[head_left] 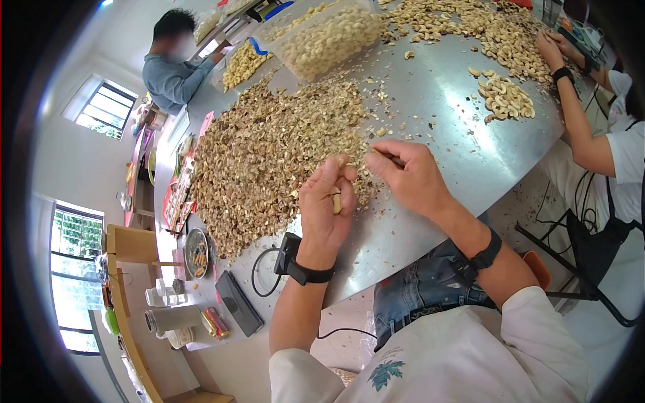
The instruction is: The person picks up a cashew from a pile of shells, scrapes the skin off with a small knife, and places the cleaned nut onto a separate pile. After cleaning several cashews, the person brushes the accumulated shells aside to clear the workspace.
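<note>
My left hand (324,208) is closed, palm turned up, with a pale cashew nut (337,204) held in its curled fingers. Its thumb and forefinger meet at the tips; what lies between them is too small to tell. Close by on the right, my right hand (411,176) pinches thumb and forefinger together, and anything in that pinch is hidden. Both hands are above the near edge of a broad heap of brown nut pieces and skins (269,161) on the metal table (443,148).
A clear plastic bin of cashews (329,43) stands behind the heap. To the right lies a small cashew pile (504,97). An ashtray-like dish (197,253), a phone (239,303) and a metal cup (173,319) sit at left. Co-workers sit at the far left (171,77) and right (591,134).
</note>
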`<state>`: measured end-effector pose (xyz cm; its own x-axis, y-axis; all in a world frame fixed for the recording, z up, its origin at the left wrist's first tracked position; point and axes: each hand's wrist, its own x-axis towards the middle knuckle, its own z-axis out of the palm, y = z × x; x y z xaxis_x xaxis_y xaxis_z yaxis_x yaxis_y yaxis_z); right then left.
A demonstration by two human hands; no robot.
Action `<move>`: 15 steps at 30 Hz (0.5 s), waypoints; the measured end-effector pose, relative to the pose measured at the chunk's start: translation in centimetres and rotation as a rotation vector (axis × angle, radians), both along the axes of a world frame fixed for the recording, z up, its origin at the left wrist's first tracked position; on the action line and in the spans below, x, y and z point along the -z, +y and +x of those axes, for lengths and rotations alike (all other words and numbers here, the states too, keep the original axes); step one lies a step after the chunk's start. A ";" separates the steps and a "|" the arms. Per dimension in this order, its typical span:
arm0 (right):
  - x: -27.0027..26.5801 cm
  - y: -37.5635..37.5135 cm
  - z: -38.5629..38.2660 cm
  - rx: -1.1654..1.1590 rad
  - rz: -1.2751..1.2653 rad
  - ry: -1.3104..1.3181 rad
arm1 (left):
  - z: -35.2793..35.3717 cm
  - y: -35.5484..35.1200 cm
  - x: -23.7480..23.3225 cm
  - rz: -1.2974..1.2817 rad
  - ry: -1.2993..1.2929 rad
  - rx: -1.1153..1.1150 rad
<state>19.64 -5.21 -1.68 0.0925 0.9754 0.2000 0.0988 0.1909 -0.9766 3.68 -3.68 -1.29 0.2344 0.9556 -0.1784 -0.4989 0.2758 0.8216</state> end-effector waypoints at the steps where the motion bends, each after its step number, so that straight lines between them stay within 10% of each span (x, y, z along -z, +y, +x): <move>1: 0.3 0.1 0.1 0.011 0.004 0.007 | 0.0 0.0 0.0 -0.002 0.001 -0.001; 15: 1.6 -0.1 4.8 0.063 -0.003 -0.153 | -1.2 0.8 -1.4 0.008 -0.056 -0.122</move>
